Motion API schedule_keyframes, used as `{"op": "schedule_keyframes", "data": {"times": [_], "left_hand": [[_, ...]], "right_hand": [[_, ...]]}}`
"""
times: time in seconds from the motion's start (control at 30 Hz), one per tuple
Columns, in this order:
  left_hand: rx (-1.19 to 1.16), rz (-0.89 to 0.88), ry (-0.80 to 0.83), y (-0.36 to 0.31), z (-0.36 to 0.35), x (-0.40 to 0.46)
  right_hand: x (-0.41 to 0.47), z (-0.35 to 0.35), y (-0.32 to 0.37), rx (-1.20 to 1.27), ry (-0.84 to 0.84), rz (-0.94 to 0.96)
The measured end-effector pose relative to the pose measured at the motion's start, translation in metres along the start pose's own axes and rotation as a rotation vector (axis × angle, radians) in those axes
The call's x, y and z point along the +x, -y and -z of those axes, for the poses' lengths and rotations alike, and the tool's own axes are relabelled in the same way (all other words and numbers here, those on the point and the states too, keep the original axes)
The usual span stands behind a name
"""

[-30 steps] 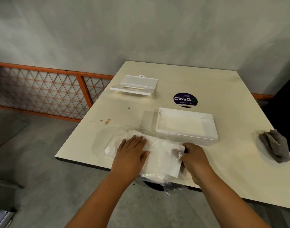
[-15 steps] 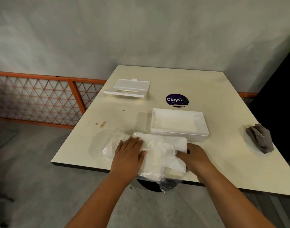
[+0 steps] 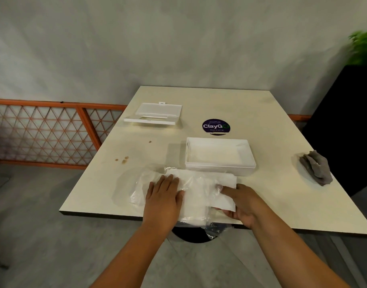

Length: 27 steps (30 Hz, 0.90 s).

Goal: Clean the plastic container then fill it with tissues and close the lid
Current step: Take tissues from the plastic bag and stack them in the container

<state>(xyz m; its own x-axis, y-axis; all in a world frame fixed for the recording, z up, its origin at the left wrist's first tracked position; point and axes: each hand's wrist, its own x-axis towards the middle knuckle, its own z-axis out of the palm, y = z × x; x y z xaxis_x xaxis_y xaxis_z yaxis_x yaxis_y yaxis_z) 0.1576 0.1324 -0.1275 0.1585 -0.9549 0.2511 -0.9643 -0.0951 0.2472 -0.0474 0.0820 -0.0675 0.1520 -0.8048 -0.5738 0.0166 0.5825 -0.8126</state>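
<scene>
A stack of white tissues (image 3: 201, 194) in a clear plastic wrapper lies at the table's near edge. My left hand (image 3: 163, 199) presses flat on the wrapper's left part. My right hand (image 3: 239, 203) grips the right end of the tissue stack, index finger on top and the other fingers curled under it. Just behind the tissues stands the white plastic container (image 3: 219, 155), open, its inside white. Its white lid (image 3: 154, 114) lies apart at the far left of the table.
A crumpled grey cloth (image 3: 315, 167) lies near the table's right edge. A round purple sticker (image 3: 216, 126) and a few brown stains (image 3: 124, 160) mark the cream table (image 3: 272, 125). An orange lattice fence stands to the left, a dark planter to the right.
My right hand has shifted its hold at the tissue stack's right end, the index finger now lying on top. The view has moved back and up. My left hand stays pressed on the wrapper.
</scene>
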Motion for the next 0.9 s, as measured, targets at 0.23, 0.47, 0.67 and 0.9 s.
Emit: {"op": "schedule_keyframes", "data": {"times": [0.23,0.47,0.67,0.9], "left_hand": [[-0.005,-0.020,-0.014,0.002,-0.001,-0.001],[-0.046,-0.012,-0.034,0.000,-0.002,0.000],[-0.059,0.003,-0.084,-0.001,0.003,0.002],[-0.317,-0.019,-0.087,-0.032,0.027,0.021]], "right_hand": [[0.003,0.005,-0.003,0.121,-0.076,0.052],[-0.002,0.001,-0.007,0.112,-0.002,0.061],[-0.016,0.027,0.009,0.070,-0.087,0.207],[-0.046,0.071,0.051,-0.023,-0.125,0.369]]}}
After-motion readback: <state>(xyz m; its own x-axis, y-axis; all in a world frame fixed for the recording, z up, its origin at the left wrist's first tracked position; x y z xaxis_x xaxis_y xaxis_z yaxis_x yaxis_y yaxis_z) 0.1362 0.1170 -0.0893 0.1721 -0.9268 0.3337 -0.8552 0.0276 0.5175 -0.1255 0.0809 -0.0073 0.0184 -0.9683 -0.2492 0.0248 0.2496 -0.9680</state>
